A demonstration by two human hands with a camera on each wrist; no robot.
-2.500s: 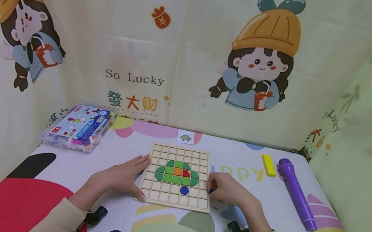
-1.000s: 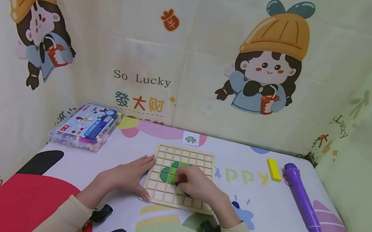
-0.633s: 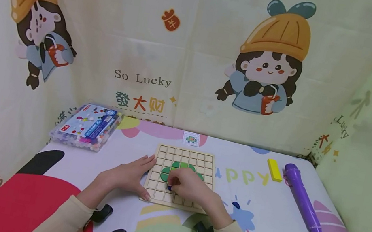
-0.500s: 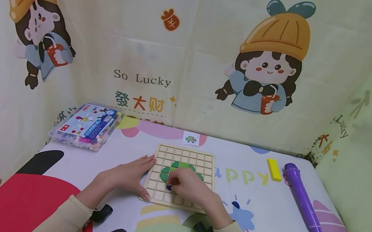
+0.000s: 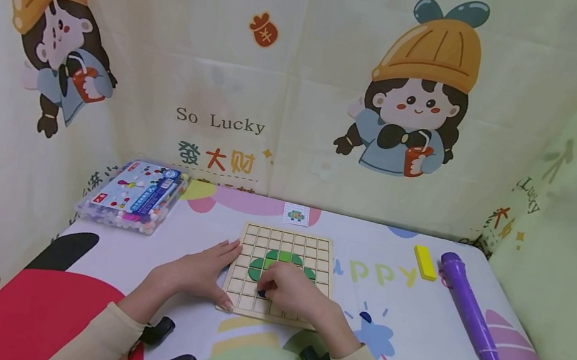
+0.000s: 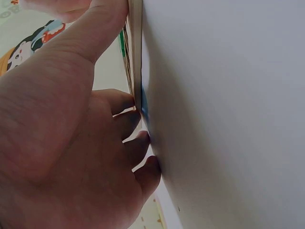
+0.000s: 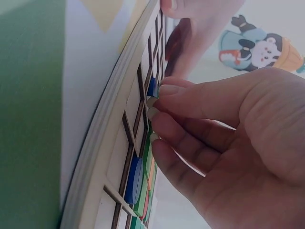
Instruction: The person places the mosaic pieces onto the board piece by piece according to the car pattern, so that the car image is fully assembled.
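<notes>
A wooden grid board (image 5: 239, 303) lies flat on the table, bearing a pattern of green tiles (image 5: 255, 269). My left hand (image 5: 196, 269) spans the board's left edge, fingers stretched out and thumb at the near corner. In the left wrist view its fingertips touch the board's side (image 6: 137, 52). Over the board's middle, my right hand (image 5: 293, 289) pinches a blue round piece (image 7: 152, 87) at a grid cell just below the green tiles. Another blue disc (image 7: 134, 180) sits on the board, seen in the right wrist view. The right hand hides part of the pattern in the head view.
Behind the board lies a small pattern card (image 5: 296, 214). A clear plastic case (image 5: 134, 195) of colourful pieces stands at the back left. On the right are a yellow block (image 5: 425, 263) and a purple tube (image 5: 470, 309). Patterned cloth walls (image 5: 316, 83) enclose the table.
My right hand has moved left from the board's right edge to its middle with the blue piece, and has barely shifted over the last half second. My left hand stays at the left edge.
</notes>
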